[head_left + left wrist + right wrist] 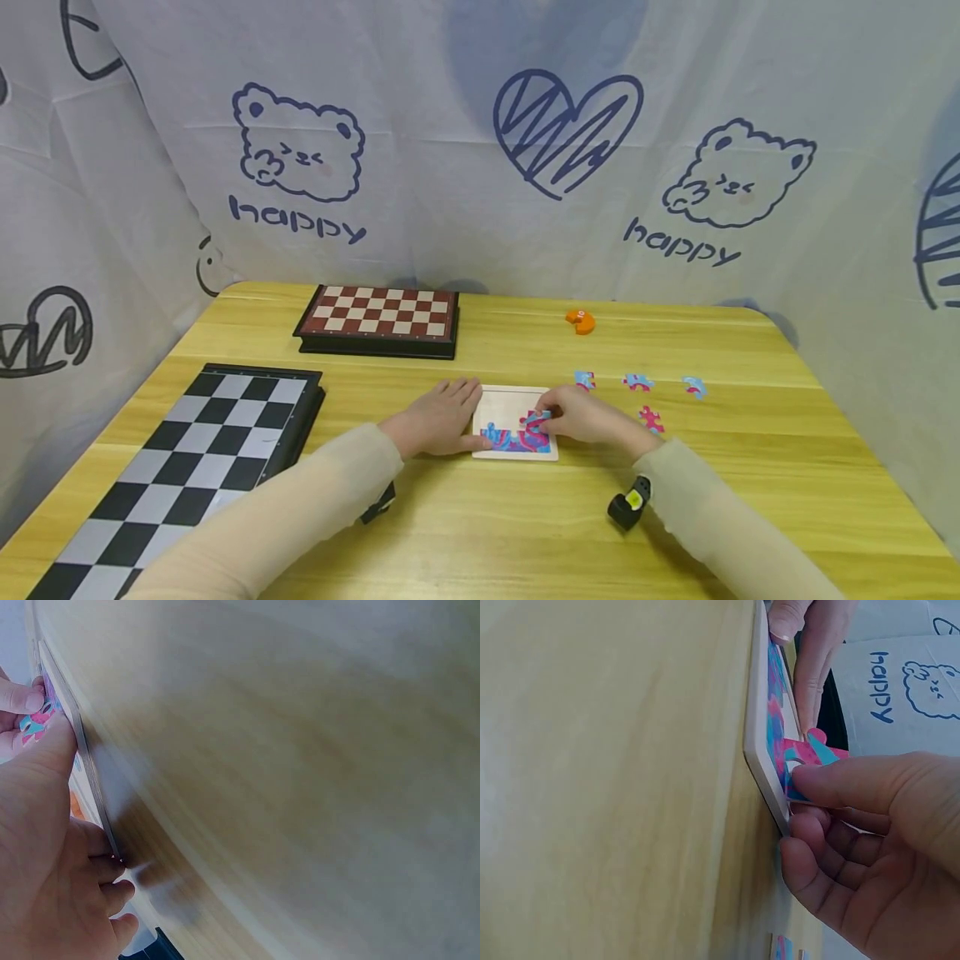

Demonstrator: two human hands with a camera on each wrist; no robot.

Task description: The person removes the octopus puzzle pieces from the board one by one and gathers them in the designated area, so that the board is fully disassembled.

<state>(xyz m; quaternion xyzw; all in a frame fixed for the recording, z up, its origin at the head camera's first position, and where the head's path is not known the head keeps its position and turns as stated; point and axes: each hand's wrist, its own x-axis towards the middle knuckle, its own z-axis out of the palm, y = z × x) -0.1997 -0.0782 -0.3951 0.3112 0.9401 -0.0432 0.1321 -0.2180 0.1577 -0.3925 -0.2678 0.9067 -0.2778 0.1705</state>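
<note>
A pale wooden puzzle tray (498,403) lies on the table with blue, pink and purple pieces (512,443) fitted along its near side. My left hand (437,418) rests at the tray's left edge, fingers extended and the thumb over its near left corner. Above the tray's right part, my right hand (583,414) pinches a pink and blue puzzle piece (821,750) between thumb and fingers. That piece is tilted, close to the fitted ones. Right of the tray lie loose pieces: a blue one (694,386), a blue and pink one (637,382) and a pink one (651,419).
Another loose piece (585,380) lies just beyond my right hand. An orange round object with a notch (581,322) sits farther back. A brown-and-white chessboard box (381,321) stands behind the tray, and a black-and-white chessboard (217,442) lies on the left.
</note>
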